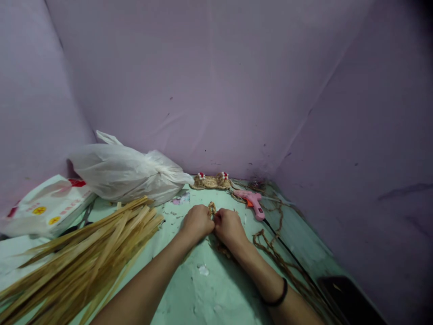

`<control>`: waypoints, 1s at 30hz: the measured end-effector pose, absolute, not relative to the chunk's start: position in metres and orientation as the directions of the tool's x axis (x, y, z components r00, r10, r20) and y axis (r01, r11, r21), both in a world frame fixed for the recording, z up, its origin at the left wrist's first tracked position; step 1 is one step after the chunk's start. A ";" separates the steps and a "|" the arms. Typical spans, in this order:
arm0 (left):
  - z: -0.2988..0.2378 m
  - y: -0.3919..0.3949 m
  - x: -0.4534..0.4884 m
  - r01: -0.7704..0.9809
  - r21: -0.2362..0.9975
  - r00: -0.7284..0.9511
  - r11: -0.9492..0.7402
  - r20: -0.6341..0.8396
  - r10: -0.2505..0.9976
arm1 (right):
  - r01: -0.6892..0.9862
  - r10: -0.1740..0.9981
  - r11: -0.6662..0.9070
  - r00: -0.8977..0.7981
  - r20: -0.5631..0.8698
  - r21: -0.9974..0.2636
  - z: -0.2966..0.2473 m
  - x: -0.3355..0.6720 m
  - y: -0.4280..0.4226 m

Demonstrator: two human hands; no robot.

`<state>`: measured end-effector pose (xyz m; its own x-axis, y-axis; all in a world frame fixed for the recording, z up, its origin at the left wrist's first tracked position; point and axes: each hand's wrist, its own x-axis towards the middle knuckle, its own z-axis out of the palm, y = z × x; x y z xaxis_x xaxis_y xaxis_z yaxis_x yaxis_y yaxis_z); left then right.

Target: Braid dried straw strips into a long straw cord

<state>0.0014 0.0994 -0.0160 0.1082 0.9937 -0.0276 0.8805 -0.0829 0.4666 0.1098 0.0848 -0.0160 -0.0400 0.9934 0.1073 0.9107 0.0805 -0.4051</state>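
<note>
My left hand [198,222] and my right hand [230,227] meet above the middle of the green surface, fingers closed and knuckles almost touching. Between them they grip a braided straw cord [212,207]; a small loop of it sticks up past the fingers, and more of it hangs below near my right wrist. The fingertips themselves are mostly hidden. Beyond the hands lies a pair of woven straw slippers [211,182] with red and white bead flowers. A pink glue gun [252,201] rests to the right of my right hand.
Dried flat straw strips [91,253] spread across the left. Behind them are a tied white plastic bag [128,171] and a white packet [50,205] with yellow marks. Brown braided cord [280,257] and a black cable run along the right, near a dark phone-like slab [348,298]. Purple walls enclose the surface.
</note>
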 end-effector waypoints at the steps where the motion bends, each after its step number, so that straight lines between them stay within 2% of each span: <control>1: -0.016 0.100 0.001 0.881 0.465 0.110 -0.085 -0.028 0.994 | 0.908 0.994 0.088 -0.050 0.102 -0.410 -0.016 0.109 0.081; 7: -0.015 0.100 0.002 0.902 0.414 0.140 -0.125 -0.005 0.990 | 0.909 0.994 0.097 -0.071 0.079 -0.406 -0.013 0.112 0.057; 14: -0.017 0.106 0.001 0.893 0.438 0.129 -0.107 -0.021 0.991 | 0.915 0.993 0.120 -0.105 0.061 -0.386 -0.011 0.115 0.049; 17: -0.019 0.111 -0.003 0.829 0.550 0.153 -0.105 -0.042 0.987 | 0.914 0.988 0.150 -0.150 0.031 -0.377 -0.007 0.128 0.049; 21: -0.011 0.112 -0.008 0.618 0.780 0.134 0.103 -0.233 0.963 | 0.927 0.990 0.138 -0.143 0.012 -0.350 0.007 0.166 0.056; 24: -0.003 0.110 -0.008 0.533 0.823 0.149 0.197 -0.320 0.935 | 0.965 0.999 0.034 -0.030 0.023 -0.259 0.022 0.195 0.068; 27: -0.001 0.107 -0.005 0.520 0.832 0.151 0.194 -0.313 0.938 | 0.993 0.998 -0.060 0.059 -0.013 -0.097 0.033 0.203 0.077; 30: -0.007 0.105 -0.003 0.507 0.841 0.132 0.188 -0.291 0.948 | 0.999 0.999 -0.036 0.036 -0.006 0.006 0.037 0.189 0.080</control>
<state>-0.0031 0.1055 -0.0067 0.1317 0.9476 -0.2912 0.5074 0.1879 0.8410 0.1887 0.0804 0.0367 0.0363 0.9993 -0.0056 0.9993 -0.0363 0.0062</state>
